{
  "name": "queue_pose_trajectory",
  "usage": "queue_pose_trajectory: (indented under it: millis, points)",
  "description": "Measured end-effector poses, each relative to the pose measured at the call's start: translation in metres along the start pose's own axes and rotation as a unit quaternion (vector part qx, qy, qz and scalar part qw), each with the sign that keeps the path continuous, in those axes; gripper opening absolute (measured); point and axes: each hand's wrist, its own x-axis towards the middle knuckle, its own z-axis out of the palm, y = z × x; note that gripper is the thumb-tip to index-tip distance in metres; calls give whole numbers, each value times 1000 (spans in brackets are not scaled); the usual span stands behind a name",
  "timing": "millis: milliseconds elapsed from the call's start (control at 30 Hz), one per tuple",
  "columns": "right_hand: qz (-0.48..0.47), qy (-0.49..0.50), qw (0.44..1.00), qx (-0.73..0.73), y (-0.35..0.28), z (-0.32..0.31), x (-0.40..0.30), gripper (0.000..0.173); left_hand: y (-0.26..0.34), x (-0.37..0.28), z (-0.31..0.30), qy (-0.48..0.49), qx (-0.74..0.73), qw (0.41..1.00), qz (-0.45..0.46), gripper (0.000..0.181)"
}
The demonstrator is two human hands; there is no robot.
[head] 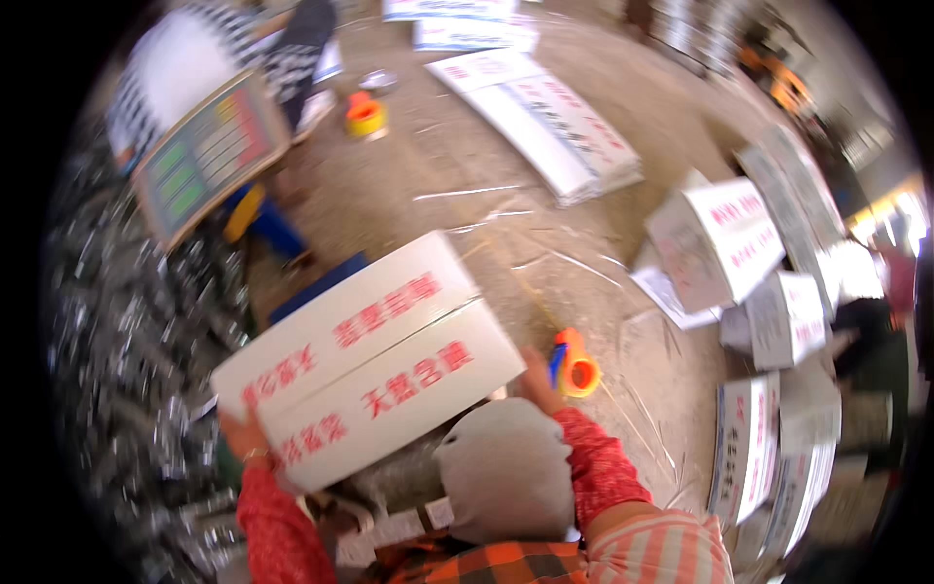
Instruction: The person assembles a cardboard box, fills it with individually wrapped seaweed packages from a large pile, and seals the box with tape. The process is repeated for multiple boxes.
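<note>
A closed white carton [365, 358] with red printed characters lies tilted before me, a seam running along its upper face. My left hand [244, 434] grips its lower left end. At its right end, my right hand [538, 379] is against the corner, its fingers partly hidden by the box. Just right of that hand, an orange and blue tape dispenser [576, 369] rests on the floor. My knee in grey cloth [507, 471] is below the box. A dark blue flat edge [317, 288] shows behind the carton.
Many glossy clear-wrapped packs [146, 328] are heaped at left. Another person [182, 66] is at upper left beside a tilted printed board [211, 160]. A second tape dispenser [365, 117], flattened cartons [540, 124] and plastic strips lie on the floor. Cartons [719, 241] stand at right.
</note>
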Motion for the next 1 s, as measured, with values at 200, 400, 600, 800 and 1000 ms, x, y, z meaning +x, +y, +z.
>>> queue_pose_trajectory:
  millis: [200,400,600,800,1000]
  points:
    - [504,5,644,576,-69,-7,-20,43,64,61,-37,-37,-311,949,24,63]
    - [400,-35,539,741,-121,-12,-6,52,50,122,-42,-224,-170,956,86,59]
    - [395,-1,487,779,-72,9,-4,50,72,120,-58,-240,-79,967,16,80]
    - [158,135,635,744,-142,-189,91,64,224,97,-136,-241,-306,920,52,78]
    - [34,337,753,564,-220,-355,76,70,441,-21,-392,-397,-614,665,151,61]
